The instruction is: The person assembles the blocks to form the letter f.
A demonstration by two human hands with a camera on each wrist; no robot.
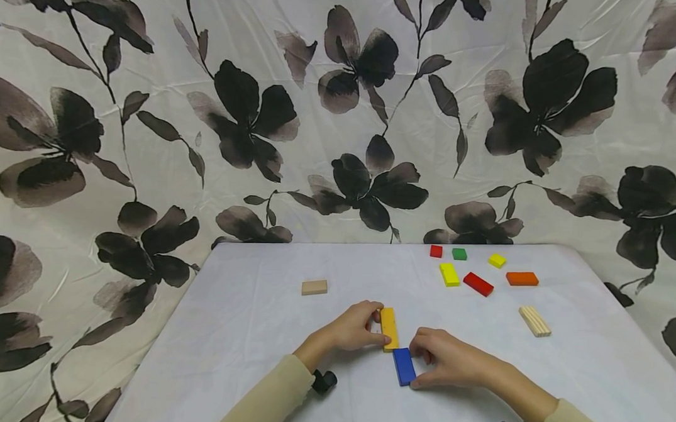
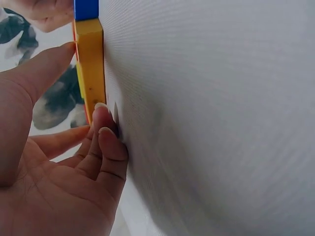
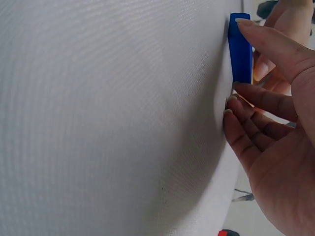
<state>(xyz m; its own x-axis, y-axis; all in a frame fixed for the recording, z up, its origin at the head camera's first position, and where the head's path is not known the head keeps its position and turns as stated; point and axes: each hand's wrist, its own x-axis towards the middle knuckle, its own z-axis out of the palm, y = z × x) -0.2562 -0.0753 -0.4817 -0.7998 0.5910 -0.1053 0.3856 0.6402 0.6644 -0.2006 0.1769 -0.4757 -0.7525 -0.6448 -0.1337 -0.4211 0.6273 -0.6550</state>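
Note:
A yellow block lies lengthwise on the white tabletop. My left hand pinches it by its two ends, thumb at the near end and fingertips at the far one. Just in front of it is a blue block, its far end meeting the yellow block's near end. My right hand pinches the blue block lengthwise; in the right wrist view the thumb presses one end of the blue block and the index finger the other. From the left wrist view, the yellow block sits low against the cloth.
A plain wooden block lies at the back left. Toward the back right are a red block, a yellow one, an orange one and small cubes, including a green one. Ridged pale wood lies right.

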